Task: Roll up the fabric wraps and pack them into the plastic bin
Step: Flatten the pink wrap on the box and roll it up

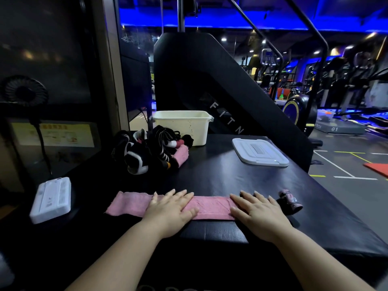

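Observation:
A pink fabric wrap (212, 207) lies flat and stretched left to right near the front of the black padded surface (231, 177). My left hand (171, 211) presses palm-down on its middle, fingers spread. My right hand (259, 213) lies flat on its right end. The wrap's black-and-pink fastener end (290, 201) sticks out just right of my right hand. Further back sits a heap of black, white and pink wraps (151, 152). Behind that heap stands the cream plastic bin (184, 124), open on top.
The bin's white lid (260, 152) rests at the back right of the surface. A white power strip (51, 199) lies at the left edge, its cable running up past a small fan (24, 90). A black fitness machine (210, 80) rises behind the bin.

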